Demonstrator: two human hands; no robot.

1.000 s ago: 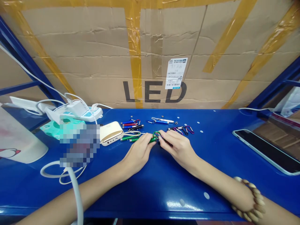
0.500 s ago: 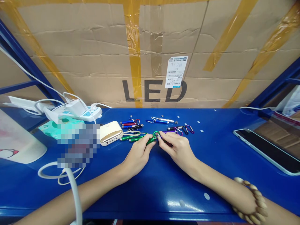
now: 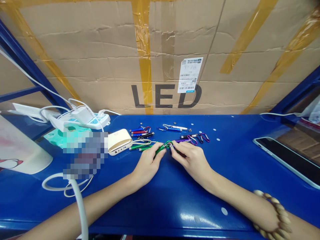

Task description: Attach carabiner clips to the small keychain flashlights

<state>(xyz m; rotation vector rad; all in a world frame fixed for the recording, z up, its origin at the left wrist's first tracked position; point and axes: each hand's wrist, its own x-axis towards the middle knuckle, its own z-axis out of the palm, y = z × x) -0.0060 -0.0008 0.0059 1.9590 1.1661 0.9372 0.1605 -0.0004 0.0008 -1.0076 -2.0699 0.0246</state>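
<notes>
My left hand (image 3: pixel 147 162) is closed, thumb and fingers pinching a slim green penlight (image 3: pixel 160 150). At the penlight's end is a green carabiner clip (image 3: pixel 168 142), and the fingertips of my right hand (image 3: pixel 191 157) are closed on it. The right fingers partly hide the clip, and something dark shows beneath them. Just beyond my left hand lie green penlights (image 3: pixel 136 147). A purple penlight (image 3: pixel 182 140) with a pink-purple clip (image 3: pixel 193 140) rests behind my right hand.
Blue, red and black penlights (image 3: pixel 140 132) lie farther back, and blue and silver ones (image 3: pixel 175 128) right of them. A white power bank (image 3: pixel 119 140), a power strip (image 3: pixel 100 121) with cables and a cup (image 3: pixel 27 150) stand left. A phone (image 3: pixel 287 160) lies right; a cardboard box (image 3: pixel 112 66) rises behind.
The view has shifted slightly, so the table things appear a little farther right. The green carabiner clip has turned a little between my hands; both hands keep their grip.
</notes>
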